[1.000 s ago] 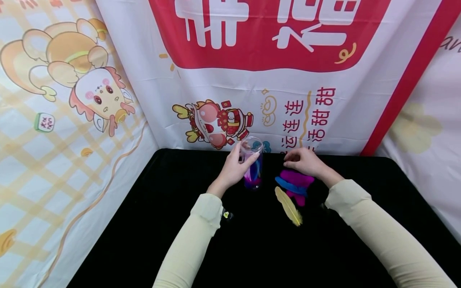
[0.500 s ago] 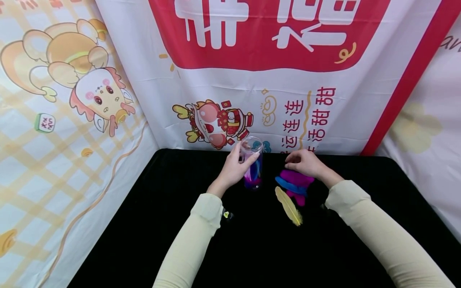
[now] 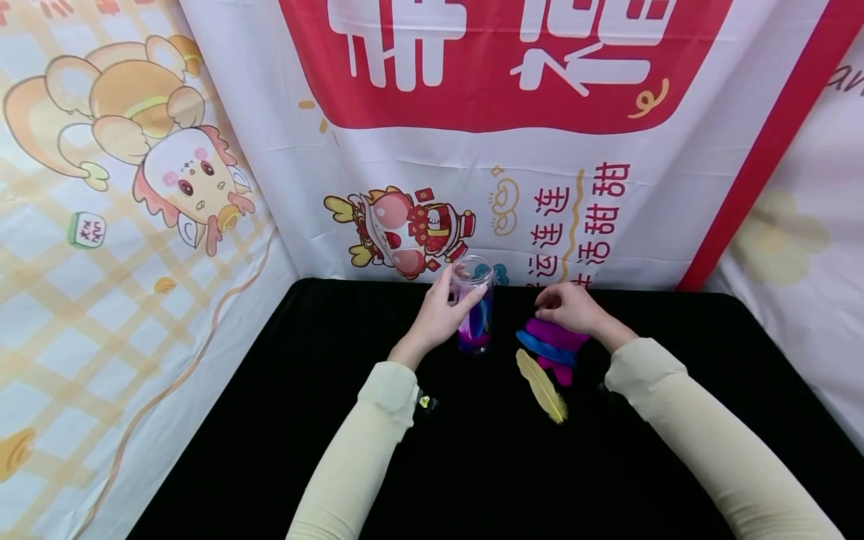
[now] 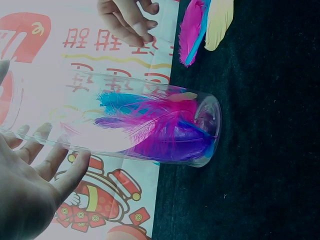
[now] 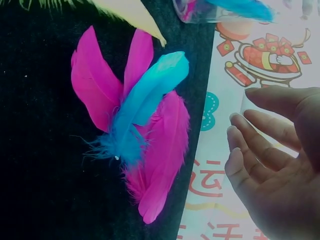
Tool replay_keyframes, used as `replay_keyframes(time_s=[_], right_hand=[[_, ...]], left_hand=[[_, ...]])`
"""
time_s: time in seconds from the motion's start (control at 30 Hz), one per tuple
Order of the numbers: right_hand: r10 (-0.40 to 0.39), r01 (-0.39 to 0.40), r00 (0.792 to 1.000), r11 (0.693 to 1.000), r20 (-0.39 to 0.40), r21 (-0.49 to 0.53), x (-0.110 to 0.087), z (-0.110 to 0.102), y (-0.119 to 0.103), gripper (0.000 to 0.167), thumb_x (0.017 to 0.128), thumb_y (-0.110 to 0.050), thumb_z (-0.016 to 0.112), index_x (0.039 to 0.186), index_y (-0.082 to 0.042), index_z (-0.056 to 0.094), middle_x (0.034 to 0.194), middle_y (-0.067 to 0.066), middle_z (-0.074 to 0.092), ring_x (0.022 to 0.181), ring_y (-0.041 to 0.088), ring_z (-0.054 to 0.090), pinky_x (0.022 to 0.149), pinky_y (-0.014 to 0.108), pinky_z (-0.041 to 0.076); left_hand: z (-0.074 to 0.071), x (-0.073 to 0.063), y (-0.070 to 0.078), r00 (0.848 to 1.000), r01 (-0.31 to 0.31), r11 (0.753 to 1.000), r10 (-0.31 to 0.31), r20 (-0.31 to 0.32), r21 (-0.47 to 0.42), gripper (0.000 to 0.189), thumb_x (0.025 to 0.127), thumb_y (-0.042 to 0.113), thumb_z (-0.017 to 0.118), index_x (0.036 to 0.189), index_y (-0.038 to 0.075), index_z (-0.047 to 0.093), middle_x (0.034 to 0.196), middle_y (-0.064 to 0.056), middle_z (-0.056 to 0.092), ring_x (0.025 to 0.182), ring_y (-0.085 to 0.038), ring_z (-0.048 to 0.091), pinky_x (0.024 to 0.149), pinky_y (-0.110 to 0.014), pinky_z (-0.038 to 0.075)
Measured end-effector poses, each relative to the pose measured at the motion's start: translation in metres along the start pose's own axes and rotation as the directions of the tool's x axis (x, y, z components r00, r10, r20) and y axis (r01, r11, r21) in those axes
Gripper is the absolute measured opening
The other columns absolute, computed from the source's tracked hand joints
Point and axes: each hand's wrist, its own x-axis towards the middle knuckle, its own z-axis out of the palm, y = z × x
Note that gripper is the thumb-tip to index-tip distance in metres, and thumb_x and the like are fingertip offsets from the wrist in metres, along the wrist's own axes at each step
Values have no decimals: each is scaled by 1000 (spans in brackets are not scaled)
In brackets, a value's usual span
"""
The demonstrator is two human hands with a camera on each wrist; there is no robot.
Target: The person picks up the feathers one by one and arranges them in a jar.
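Left hand: [image 3: 435, 319] gripping the upper part of the jar, thumb on one side and fingers round the other
Jar: [image 4: 214, 130] clear, upright on the table near its back edge, to the left of the loose feathers
Inside the jar: pink, blue and purple feathers [image 4: 170, 112], crowded together toward the bottom
Right hand: [image 3: 570, 306] holding nothing, fingers loosely bent with a gap to the thumb, just beyond the loose pile and apart from it in the right wrist view
Pink feathers: [image 5: 170, 150] three on the table, partly overlapped by a blue feather [image 5: 150, 100]
Yellow feather: [image 3: 541, 386] on the near side of that pile, slanting, one end just beside the blue one
Table: [image 3: 472, 465] black surface, soft-looking
Sleeves: [image 3: 358, 457] pale, cuffs folded back
Back cloth: [image 3: 607, 142] white with a red panel, red and white characters and a cartoon figure
Left cloth: [image 3: 135, 300] yellow check with a cartoon animal
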Motion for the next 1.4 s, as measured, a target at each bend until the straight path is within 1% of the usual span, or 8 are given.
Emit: replay_keyframes(time_s=[0.1,0.2,0.37,0.57,0.77,1.0,1.2,1.4], right_hand=[[5,-5,1000,1000,7,-16,2,3,3,22,92,-11,73,110,1,73,100,12,75,92,26,70,85,47,55],[10,-10,1000,999,13,-33,4,5,5,23,92,-11,73,111,2,73,101,12,75,92,26,70,85,47,55],[17,-16,1000,998,20,-53,4,8,5,24,91,-9,73,112,4,71,104,17,74,96,31,69,87,49,55],[35,-33,999,996,27,-86,6,16,8,26,90,-7,74,113,5,71,107,20,74,103,36,68,92,52,53],[44,-40,998,992,37,-116,8,24,15,28,89,-5,74,114,6,70,104,20,74,101,35,68,90,51,54],[29,-23,999,988,42,-154,9,29,20,33,86,-7,76,114,9,69,100,18,74,100,35,68,91,52,54],[20,-8,998,982,64,-187,10,35,24,29,85,-5,75,111,8,70,100,18,73,98,34,68,89,51,55],[-27,37,999,976,47,-215,9,38,25,26,83,-2,74,107,7,72,96,17,74,92,32,69,84,50,56]], left_hand=[[0,0,-1,1000,1,1000,-1,2,1,84,93,68,61,157,22,33,141,-1,51,129,-23,52,110,-51,44],[0,0,-1,1000,-6,1000,6,3,-1,83,94,66,61,157,20,33,142,-2,51,129,-23,52,110,-51,44],[-1,0,-1,1000,-8,1000,8,8,-5,79,96,62,61,157,19,34,143,-2,51,130,-23,53,110,-50,45],[0,0,-1,1000,-10,1000,10,6,0,77,96,61,61,157,23,33,143,0,51,130,-23,52,110,-50,44],[0,-1,-1,1000,-8,1000,8,3,-3,79,96,63,61,158,23,33,145,-1,50,131,-24,52,111,-50,44],[0,-1,0,1000,-7,1000,7,3,1,79,96,63,61,157,22,33,145,-1,51,131,-24,52,110,-50,44],[0,0,0,1000,-8,1000,8,5,-2,82,95,63,61,158,19,32,144,0,51,130,-23,53,109,-49,45],[-1,0,0,1000,1,1000,-1,8,-6,83,94,65,62,158,20,33,143,1,51,131,-24,53,110,-50,45]])
